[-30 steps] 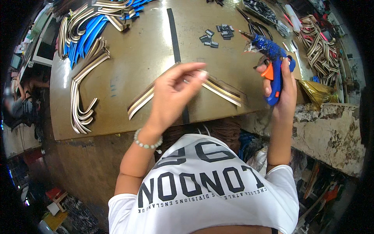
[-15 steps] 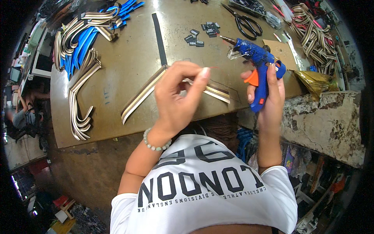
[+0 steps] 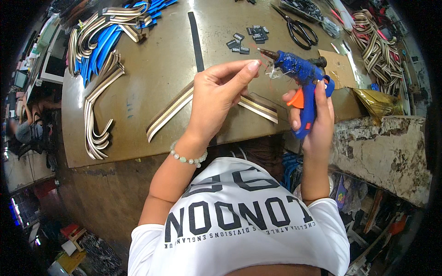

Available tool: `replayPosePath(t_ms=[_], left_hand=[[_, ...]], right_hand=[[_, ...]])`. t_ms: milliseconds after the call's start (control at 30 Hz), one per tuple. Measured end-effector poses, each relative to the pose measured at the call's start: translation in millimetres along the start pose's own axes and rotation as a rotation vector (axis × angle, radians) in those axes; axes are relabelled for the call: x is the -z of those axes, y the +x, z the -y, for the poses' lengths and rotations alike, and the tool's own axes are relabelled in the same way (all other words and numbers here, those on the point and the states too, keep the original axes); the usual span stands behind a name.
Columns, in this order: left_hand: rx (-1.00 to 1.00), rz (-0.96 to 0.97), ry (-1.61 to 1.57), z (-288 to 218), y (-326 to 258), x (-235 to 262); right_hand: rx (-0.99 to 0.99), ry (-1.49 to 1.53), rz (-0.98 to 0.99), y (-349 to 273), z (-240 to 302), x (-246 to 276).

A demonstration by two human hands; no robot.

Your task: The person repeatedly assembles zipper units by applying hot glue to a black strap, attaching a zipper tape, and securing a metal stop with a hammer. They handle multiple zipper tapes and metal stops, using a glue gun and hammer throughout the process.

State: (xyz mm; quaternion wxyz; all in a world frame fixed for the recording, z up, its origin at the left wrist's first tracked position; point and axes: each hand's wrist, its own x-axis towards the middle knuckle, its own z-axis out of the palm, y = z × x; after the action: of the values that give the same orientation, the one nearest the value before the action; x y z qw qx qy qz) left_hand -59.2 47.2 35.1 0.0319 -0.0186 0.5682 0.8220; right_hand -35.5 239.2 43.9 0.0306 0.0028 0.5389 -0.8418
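Note:
My left hand (image 3: 214, 99), with a beaded bracelet at the wrist, is closed in a pinch. A thin red strand (image 3: 259, 61) shows at its fingertips, just below the nozzle of a blue hot glue gun (image 3: 298, 66). My right hand (image 3: 317, 124) wraps round the gun's handle, fingers by the orange trigger (image 3: 297, 99). Fine glue threads hang about the nozzle. Under my left hand lies a brown, gold and white striped strap (image 3: 170, 112), bent like a wide V; the hand hides its middle. A narrow black strip (image 3: 195, 41) runs away from it across the table.
Small black tags (image 3: 238, 42) and black-handled scissors (image 3: 301, 34) lie beyond the gun. Bundles of striped straps (image 3: 94, 99) and blue strips (image 3: 97, 56) are at left, with more straps (image 3: 375, 46) at far right. Brown cardboard (image 3: 338, 69) sits behind the gun.
My left hand has moved slightly up and right, bringing its pinched fingertips close to the nozzle. The right hand keeps holding the glue gun, now a little lower in view.

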Motion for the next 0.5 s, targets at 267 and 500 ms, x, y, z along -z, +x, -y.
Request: replayPosePath(t_ms=[267,500], left_hand=[[0.043,0.018,-0.042,0,4,0],[0.009,-0.043,-0.208,10,-1,15]], right_hand=[[0.03,-0.115,-0.01,-2,-5,-3],[0.069,-0.093,-0.007,-2,-9,0]])
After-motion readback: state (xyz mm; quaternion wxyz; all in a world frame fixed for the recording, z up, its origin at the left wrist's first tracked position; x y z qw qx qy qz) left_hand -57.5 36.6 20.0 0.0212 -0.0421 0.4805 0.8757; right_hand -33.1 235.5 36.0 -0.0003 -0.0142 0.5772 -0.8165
